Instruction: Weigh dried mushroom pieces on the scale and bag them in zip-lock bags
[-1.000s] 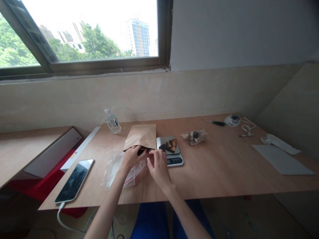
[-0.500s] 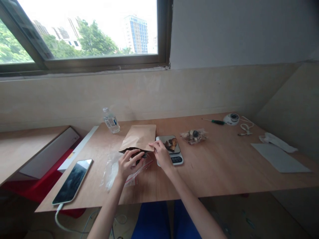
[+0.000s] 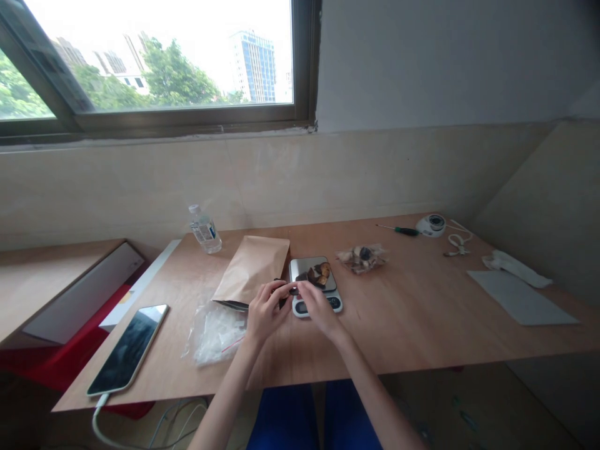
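Note:
My left hand (image 3: 266, 307) and my right hand (image 3: 317, 304) meet in front of a small kitchen scale (image 3: 315, 291), fingertips pinched together on a small dark piece I cannot make out. The scale's steel plate carries a few brown dried pieces (image 3: 317, 273). A brown paper bag (image 3: 252, 275) lies flat just left of the scale, its open mouth toward me. A stack of clear zip bags (image 3: 214, 332) lies on the wooden table (image 3: 422, 312) beside my left wrist.
A phone (image 3: 125, 348) on a white cable lies at the table's left front. A water bottle (image 3: 204, 229) stands at the back. A clear packet of dried pieces (image 3: 362, 257), a green screwdriver (image 3: 401, 230), a round white device (image 3: 432, 225) and a grey sheet (image 3: 520, 305) lie to the right.
Both hands have left the paper bag's mouth and come together in front of the scale. The bag now lies flat and the zip bags are uncovered.

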`<state>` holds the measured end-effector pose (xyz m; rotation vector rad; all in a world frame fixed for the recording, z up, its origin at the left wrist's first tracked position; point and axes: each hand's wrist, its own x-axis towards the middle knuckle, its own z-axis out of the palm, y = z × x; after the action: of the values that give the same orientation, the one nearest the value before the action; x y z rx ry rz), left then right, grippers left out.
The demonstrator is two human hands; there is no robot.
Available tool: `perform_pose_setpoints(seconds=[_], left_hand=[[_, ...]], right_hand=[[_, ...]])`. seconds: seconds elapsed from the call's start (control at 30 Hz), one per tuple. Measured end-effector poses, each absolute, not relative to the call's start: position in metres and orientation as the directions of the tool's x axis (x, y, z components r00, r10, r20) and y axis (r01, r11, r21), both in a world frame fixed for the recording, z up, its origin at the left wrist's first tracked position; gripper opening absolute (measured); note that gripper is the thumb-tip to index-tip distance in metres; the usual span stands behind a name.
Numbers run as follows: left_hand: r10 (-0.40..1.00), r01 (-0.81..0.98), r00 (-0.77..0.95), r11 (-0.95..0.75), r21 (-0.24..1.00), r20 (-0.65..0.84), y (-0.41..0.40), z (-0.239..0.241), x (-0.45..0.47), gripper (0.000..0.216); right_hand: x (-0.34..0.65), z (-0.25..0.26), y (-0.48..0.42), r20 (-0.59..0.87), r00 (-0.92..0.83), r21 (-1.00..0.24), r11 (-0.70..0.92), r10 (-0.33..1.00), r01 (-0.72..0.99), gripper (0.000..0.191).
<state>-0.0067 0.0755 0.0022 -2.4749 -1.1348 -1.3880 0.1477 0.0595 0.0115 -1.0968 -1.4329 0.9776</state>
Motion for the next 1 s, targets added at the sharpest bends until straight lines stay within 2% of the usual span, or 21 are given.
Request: perform_pose_setpoints(seconds=[0.13,0.3,0.37,0.47,0.6,0.8,1.0], left_hand=[[0.584,0.596,0.346,-0.741,0.308,0.734,0.085,0.002,0.017,0.033],[0.692,0.49,0.304,-0.703,0.516,0.655,0.108,0.001,0.043,0.044],[0.756,0.45,0.232,-0.641,0.622,0.612,0.121,0.002,0.049,0.045],[0.863,0.502,0.147,-0.486,0.716,0.483,0.143,0.005,0.054,0.032],[0.899,0.56,0.2,-0.43,0.708,0.389,0.168,0.006,0.058,0.017],[0.927,0.641,0.175,-0.363,0.677,0.331,0.185,0.0,0.065,0.026],[0.916,0.65,0.204,-0.391,0.652,0.345,0.178,-0.001,0.06,0.029]], right_hand=[[0.161,0.014,0.066,0.123,0.009,-0.988,0.124,0.992,-0.088,0.031],[0.192,0.007,0.095,0.117,0.081,-0.986,0.126,0.99,-0.105,0.031],[0.208,0.002,0.116,0.15,0.127,-0.988,0.154,0.98,-0.018,0.031],[0.229,-0.005,0.149,0.232,0.18,-0.948,0.181,0.956,0.262,0.027],[0.24,-0.006,0.179,0.262,0.117,-0.882,0.189,0.958,0.432,0.012],[0.233,-0.002,0.182,0.307,0.021,-0.766,0.234,0.952,0.599,0.011],[0.235,-0.003,0.172,0.365,-0.008,-0.687,0.275,0.931,0.672,0.014]])
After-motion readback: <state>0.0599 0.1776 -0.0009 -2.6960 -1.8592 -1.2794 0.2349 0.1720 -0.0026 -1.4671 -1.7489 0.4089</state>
